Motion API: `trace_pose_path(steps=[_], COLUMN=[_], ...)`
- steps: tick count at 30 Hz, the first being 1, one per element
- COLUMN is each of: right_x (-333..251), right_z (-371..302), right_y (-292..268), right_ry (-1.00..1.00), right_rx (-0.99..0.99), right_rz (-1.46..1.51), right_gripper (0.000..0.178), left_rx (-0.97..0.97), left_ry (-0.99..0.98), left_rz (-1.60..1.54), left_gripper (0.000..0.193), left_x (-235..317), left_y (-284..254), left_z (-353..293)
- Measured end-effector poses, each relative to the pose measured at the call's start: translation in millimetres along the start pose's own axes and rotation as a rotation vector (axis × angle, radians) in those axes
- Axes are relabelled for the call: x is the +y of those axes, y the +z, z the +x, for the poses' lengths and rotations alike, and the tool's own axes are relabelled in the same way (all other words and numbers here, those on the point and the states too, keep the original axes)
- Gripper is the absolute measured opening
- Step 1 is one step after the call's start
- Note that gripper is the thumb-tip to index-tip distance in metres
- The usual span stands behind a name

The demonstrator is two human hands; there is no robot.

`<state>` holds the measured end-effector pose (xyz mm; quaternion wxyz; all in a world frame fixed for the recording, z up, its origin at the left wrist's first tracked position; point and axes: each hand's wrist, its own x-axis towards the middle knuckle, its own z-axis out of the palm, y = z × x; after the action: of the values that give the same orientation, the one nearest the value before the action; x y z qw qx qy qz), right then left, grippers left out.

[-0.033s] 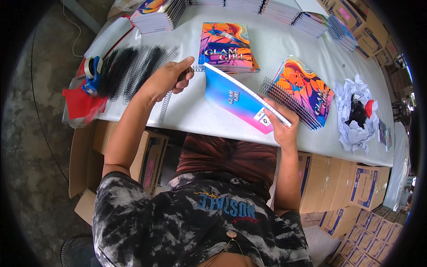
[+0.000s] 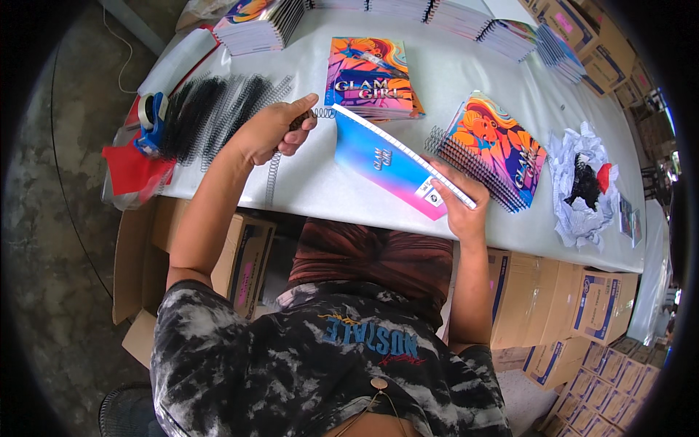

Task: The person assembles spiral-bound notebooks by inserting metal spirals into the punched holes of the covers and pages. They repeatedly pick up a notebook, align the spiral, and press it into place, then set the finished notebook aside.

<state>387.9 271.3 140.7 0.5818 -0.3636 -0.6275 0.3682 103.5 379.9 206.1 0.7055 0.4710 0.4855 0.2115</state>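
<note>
My left hand (image 2: 280,130) is closed around a black spiral binding coil (image 2: 324,113). One end of the coil meets the upper left corner of a notebook (image 2: 382,160), and its tail hangs below the hand toward the table edge. My right hand (image 2: 462,200) grips that notebook at its lower right end, thumb over the blue and pink cover. A row of holes runs along its white edge. Beside the right hand lies a stack of coil-bound notebooks (image 2: 495,142) with a colourful illustrated cover. Past the held notebook sits another pile of notebooks (image 2: 368,62), with a pen-like object on top.
Many loose black coils (image 2: 211,116) lie on the white-covered table (image 2: 298,189) at left, beside a blue tape dispenser (image 2: 151,127). Crumpled paper (image 2: 582,218) holds dark scraps at right. Bound notebooks (image 2: 262,28) line the far edge. Cardboard boxes (image 2: 535,298) stand under the table.
The coil's hanging tail has swung slightly and hangs straighter below my left hand. Both hands and the notebook stay almost in place.
</note>
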Motion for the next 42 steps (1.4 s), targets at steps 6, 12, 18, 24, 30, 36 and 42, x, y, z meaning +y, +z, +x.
trace_pose_path(steps=[6,12,18,24,30,36,42], right_x=[6.5,0.2,-0.4,0.3,2.9,-6.6,-5.0], right_z=[-0.4,-3.3,2.4,-3.6,-3.9,-3.3,-3.7], right_y=[-6.3,-3.6,-11.6,-6.2,-6.4,-6.8,-6.0], right_ry=[-0.114,-0.057,-0.025,0.099,0.105,0.096,0.06], right_rx=[-0.089,-0.059,-0.098,0.078,0.089,0.012,0.015], right_rz=[-0.043,-0.014,0.001,-0.01,-0.001,-0.032,-0.006], right_gripper=[0.038,0.037,0.032,0.025,0.028,0.026,0.025], left_rx=[-0.263,-0.339,0.002,-0.022,0.15,0.166,-0.076], left_ry=[-0.222,-0.225,0.121,0.307,0.587,0.533,0.695], left_rz=[-0.365,-0.355,0.027,0.332,0.672,0.566,0.491], left_gripper=[0.044,0.044,0.044,0.041,0.039,0.03,0.016], left_x=[0.4,2.5,16.1,22.6,-2.7,-6.0,10.4], left_y=[-15.7,-17.3,-6.8,-2.5,7.2,7.7,-9.6], left_z=[7.3,5.0,-0.5,-17.1,-4.9,1.4,3.0])
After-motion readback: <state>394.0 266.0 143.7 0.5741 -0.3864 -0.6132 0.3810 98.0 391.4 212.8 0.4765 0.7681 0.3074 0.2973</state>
